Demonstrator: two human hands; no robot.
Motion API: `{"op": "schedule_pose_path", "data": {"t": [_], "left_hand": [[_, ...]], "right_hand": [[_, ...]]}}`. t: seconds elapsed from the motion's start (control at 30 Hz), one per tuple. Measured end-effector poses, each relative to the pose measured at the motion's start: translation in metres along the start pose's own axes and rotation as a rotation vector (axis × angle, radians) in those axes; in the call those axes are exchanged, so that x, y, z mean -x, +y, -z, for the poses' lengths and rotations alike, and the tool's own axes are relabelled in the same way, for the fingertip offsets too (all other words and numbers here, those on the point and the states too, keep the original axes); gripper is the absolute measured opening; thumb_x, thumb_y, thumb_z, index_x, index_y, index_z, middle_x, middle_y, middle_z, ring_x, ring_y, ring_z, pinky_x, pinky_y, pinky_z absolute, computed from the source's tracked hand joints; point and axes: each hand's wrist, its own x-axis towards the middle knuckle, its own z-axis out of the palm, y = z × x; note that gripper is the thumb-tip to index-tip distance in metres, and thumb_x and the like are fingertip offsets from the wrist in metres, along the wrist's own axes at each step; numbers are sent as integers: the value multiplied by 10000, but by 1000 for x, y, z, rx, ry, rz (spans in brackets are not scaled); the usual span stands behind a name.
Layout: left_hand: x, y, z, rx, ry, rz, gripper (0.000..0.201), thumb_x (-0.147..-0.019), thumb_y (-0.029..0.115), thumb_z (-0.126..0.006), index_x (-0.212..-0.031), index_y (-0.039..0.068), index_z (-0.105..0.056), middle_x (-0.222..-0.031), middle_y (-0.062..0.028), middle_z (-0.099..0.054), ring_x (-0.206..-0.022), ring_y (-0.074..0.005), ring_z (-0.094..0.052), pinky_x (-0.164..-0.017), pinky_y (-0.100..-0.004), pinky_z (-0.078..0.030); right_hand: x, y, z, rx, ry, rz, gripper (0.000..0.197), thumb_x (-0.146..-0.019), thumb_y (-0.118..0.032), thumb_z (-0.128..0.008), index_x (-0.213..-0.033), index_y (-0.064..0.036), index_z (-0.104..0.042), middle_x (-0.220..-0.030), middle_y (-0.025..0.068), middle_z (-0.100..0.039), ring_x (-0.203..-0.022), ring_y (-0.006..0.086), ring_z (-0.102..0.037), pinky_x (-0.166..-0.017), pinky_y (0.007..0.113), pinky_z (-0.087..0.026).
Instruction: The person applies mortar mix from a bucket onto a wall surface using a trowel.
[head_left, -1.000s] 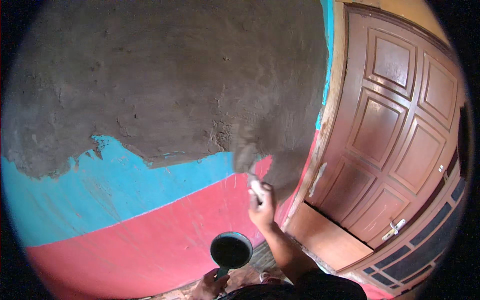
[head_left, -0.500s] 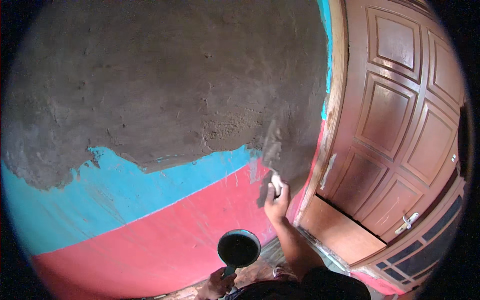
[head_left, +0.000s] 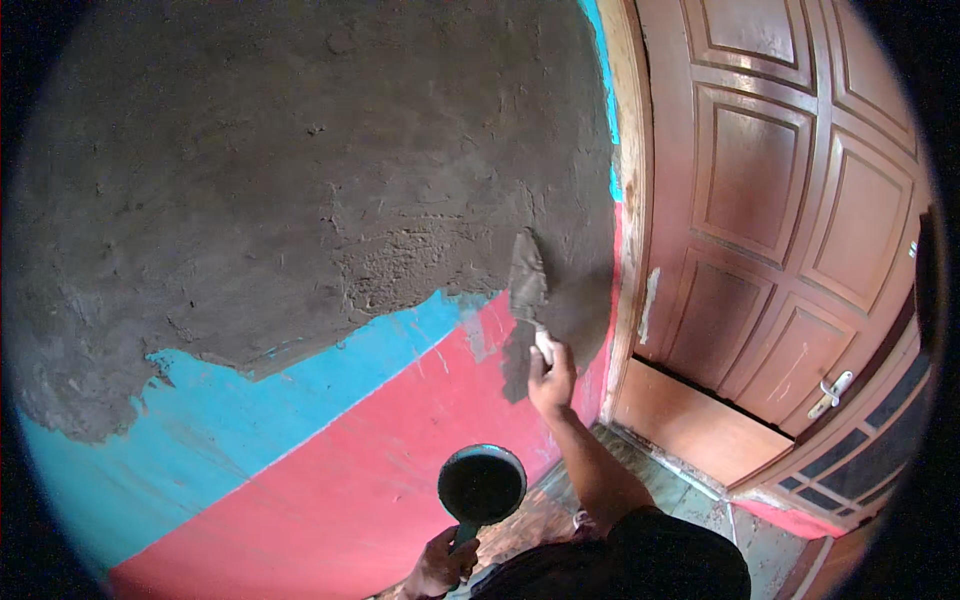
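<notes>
My right hand (head_left: 553, 380) is closed round the pale handle of a trowel (head_left: 527, 275). Its pointed blade, smeared with grey mortar, lies against the wet plaster (head_left: 580, 270) near the door frame. Low in front of me, my left hand (head_left: 440, 562) grips the handle of a round, dark dipper (head_left: 482, 485) with a light rim. Its inside is dark, and I cannot make out how much it contains. Grey-brown plaster covers the upper wall, with a rough patch (head_left: 400, 265) left of the blade. Below it show a blue painted band (head_left: 300, 400) and a pink one (head_left: 350, 490).
To the right stands a brown panelled door (head_left: 750, 170) with a metal handle (head_left: 830, 393), set in a worn wooden frame (head_left: 632, 130). A plain board (head_left: 690, 410) spans the door's foot. Tiled floor (head_left: 690, 515) shows beneath my right arm.
My view has turned, so the wall and door appear tilted and shifted left. The trowel stays at the plaster beside the door frame, its blade now showing more broadly. Both hands keep their holds.
</notes>
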Motion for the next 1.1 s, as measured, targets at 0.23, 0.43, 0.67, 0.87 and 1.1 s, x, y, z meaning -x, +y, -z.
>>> {"op": "schedule_pose_path", "data": {"t": [0.23, 0.43, 0.67, 0.87, 1.1], "left_hand": [[-11, 37, -29, -398, -84, -418, 206, -1062, 175, -481, -1100, 55, -645, -698, 57, -547, -517, -68, -473, -437, -240, -380], [11, 105, -101, -311, 54, -13, 270, -1012, 249, -617, -1156, 21, -596, -714, -7, -577, -537, -95, -515, -473, -278, -400], [-1, 100, -117, -308, 152, 69, 259, -1007, 236, -638, -1126, 12, -586, -665, -10, -561, -513, -91, -502, -464, -277, -385], [-74, 58, -109, -266, 104, -24, 245, -1020, 245, -622, -1130, 26, -612, -687, -2, -578, -571, -78, -541, -486, -277, -418], [-95, 131, -172, -470, -85, 74, 260, -1052, 236, -580, -1252, 71, -586, -742, 13, -571, -585, -67, -509, -503, -263, -425]], "right_hand": [[-29, -43, -7, -137, -12, 155, 301, -873, -7, -720, -1154, -15, -611, -1067, 176, -642, -960, 363, -663, -797, 412, -543], [-36, -4, -11, -38, -5, 203, 315, -880, 21, -707, -1183, -33, -637, -1052, 160, -656, -955, 341, -668, -784, 385, -539], [-17, 34, 68, 139, -126, 51, 343, -850, 25, -748, -1169, 10, -622, -1053, 193, -648, -967, 343, -674, -840, 402, -550], [-51, -32, 146, -131, -534, -424, 439, -857, -33, -766, -1258, -15, -587, -1020, 116, -670, -882, 194, -681, -744, 317, -552], [-38, -46, 246, -126, -945, -724, 289, -1024, -191, -617, -1245, -19, -542, -969, 67, -676, -719, 98, -622, -562, 248, -503]]}}
